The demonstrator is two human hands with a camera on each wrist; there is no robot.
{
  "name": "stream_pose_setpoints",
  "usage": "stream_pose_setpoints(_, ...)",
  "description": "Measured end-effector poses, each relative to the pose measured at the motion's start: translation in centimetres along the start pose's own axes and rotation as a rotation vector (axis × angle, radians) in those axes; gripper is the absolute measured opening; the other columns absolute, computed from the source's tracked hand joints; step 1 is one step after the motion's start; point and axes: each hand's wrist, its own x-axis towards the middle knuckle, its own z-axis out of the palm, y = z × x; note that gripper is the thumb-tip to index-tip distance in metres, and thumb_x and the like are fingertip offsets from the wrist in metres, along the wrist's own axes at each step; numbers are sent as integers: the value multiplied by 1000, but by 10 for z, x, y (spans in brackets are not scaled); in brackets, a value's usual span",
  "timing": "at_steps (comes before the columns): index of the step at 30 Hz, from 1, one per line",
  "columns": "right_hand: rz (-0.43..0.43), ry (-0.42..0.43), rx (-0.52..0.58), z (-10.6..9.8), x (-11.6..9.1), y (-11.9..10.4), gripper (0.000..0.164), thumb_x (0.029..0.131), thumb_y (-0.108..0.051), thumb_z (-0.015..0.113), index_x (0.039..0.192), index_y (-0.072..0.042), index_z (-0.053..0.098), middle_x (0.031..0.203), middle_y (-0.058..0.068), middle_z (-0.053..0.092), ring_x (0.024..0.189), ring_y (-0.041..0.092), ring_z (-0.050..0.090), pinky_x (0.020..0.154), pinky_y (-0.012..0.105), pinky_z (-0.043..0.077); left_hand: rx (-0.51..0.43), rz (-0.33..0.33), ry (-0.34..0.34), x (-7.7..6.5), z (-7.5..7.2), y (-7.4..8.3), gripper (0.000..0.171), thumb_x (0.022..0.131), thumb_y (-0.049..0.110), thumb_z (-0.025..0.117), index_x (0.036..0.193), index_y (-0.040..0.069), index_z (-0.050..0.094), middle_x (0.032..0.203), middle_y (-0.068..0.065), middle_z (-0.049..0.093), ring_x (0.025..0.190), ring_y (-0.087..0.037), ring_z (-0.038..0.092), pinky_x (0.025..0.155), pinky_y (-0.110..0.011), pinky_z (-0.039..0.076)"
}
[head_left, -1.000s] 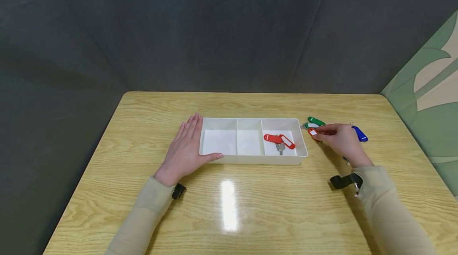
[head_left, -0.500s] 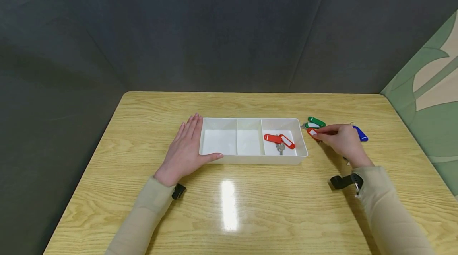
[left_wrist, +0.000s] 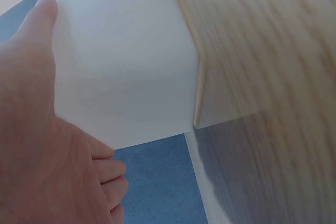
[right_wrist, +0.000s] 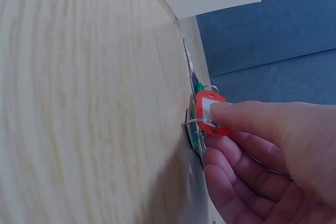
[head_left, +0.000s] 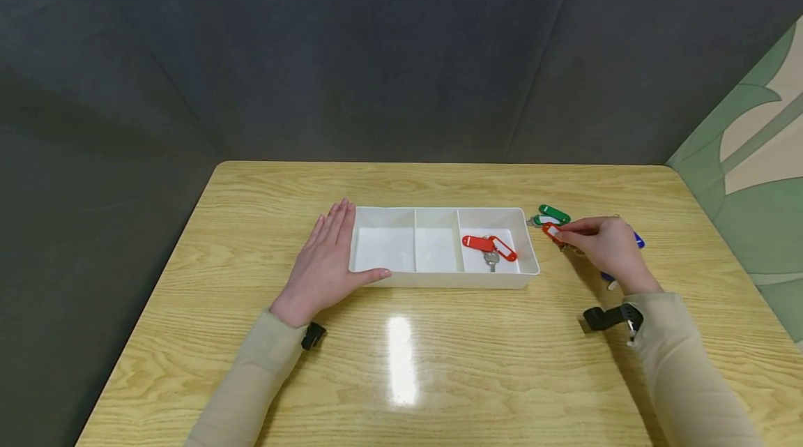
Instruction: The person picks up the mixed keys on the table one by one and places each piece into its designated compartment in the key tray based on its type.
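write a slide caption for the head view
Left hand touching white tray with red tags inside; right hand pinching another red tag.

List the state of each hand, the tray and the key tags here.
Tray: upright, open-topped, divided into three
Left hand: fingers straight, resting against the tray's left end
Right hand: fingers curled, pinching
Held red tag: in that pinch; lifted or not, unclear
Two red tags: lying inside the tray, at right
Green tags: lying together on the table
Blue items: mostly hidden by the right hand
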Motion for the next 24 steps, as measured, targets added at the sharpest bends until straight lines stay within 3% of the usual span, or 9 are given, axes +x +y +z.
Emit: stream_pose_setpoints(24,8,11,53,-9,-2,5,41,98,-36,70,114,2,75,104,16,75,80,16,69,63,22,55,13,5,1,0,0,0,127,81,92,41,162,2,1,169,-13,0,154,-22,-5,123,-35,-4)
